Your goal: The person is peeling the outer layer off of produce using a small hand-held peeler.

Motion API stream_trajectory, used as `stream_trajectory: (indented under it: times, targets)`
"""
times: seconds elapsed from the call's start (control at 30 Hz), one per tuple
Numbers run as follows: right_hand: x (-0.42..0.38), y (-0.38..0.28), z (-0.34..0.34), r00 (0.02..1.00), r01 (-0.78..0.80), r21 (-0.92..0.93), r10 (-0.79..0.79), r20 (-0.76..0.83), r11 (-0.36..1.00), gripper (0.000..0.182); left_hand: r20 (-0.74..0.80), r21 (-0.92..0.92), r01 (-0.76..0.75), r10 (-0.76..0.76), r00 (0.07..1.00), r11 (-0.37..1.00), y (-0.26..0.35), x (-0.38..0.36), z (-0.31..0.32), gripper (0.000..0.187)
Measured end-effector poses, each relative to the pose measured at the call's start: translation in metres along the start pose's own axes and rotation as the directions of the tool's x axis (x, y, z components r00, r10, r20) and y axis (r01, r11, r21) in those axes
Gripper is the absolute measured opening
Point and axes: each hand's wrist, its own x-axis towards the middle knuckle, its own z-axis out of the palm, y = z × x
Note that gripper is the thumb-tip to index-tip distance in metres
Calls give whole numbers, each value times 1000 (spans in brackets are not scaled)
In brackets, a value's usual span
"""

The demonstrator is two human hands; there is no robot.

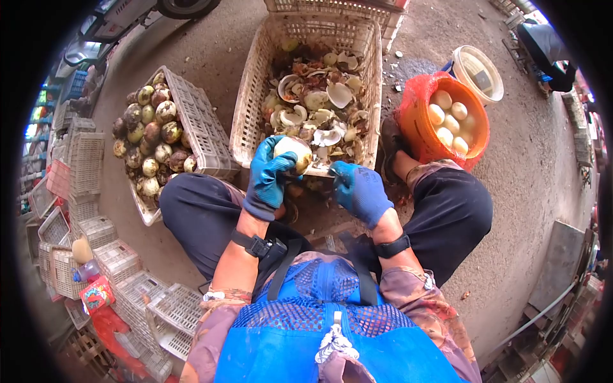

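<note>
My left hand (265, 175), in a blue glove, is closed around a round fruit (294, 153) with pale cream flesh and a brownish patch on its lower right side. My right hand (361, 191), gloved in blue too, is curled shut just right of the fruit, apart from it; whatever its fingers hold is hidden. Both hands are at the near edge of a pale plastic crate (242, 121). Inside that crate lie curved white and brown peelings (338, 94).
On the left, a tilted crate (198, 124) holds many brown-green unpeeled fruits (152, 133). To the right, an orange bucket (418, 121) with red netting contains several pale peeled fruits (458, 110). Behind it stands a white bucket (495, 89). Stacked crates (118, 258) line the far left.
</note>
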Motion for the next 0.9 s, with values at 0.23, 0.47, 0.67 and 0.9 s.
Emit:
stream_trajectory:
  times: [0.23,0.47,0.67,0.9]
  targets:
    - [2,-14,4,987,98,-60,-105,-118,993,28,-21,148,-123,127,992,981,-4,-2,9,55]
    - [5,-28,5,997,-62,-339,46,-56,939,33,-34,174,-100,107,994,980,-11,-3,9,50]
    - [8,-26,10,987,-142,-311,108,-123,940,32,-61,293,-179,205,977,939,-15,2,11,50]
    - [23,-11,20,964,-246,52,250,-88,968,26,-91,314,-152,189,978,937,-20,4,16,56]
